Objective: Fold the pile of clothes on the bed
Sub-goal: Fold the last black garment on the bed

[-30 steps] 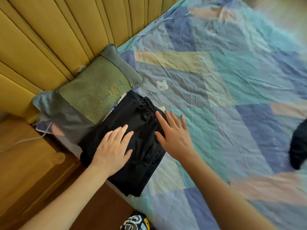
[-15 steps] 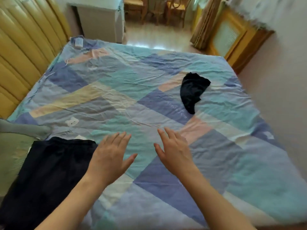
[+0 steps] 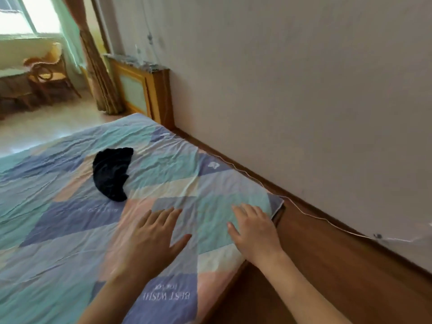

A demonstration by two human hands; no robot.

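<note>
A crumpled black garment [image 3: 111, 173] lies alone on the patchwork bed sheet [image 3: 58, 230], up and to the left of both hands. My left hand [image 3: 152, 239] hovers flat over the sheet with fingers spread and holds nothing. My right hand [image 3: 254, 230] is also flat and empty, near the bed's right corner. Both hands are blurred by motion. The folded black clothes are out of view.
The bed's wooden frame [image 3: 304, 265] runs along the right, close to a pale wall [image 3: 304, 90]. A thin white cable [image 3: 304, 212] trails along the frame. A wooden radiator cover [image 3: 145, 94], curtains and a chair [image 3: 49, 73] stand beyond the bed's far end.
My view has swung right, away from the pillow and the folded black clothes. Both hands lifted off that folded piece and moved right across the sheet, staying flat and empty.
</note>
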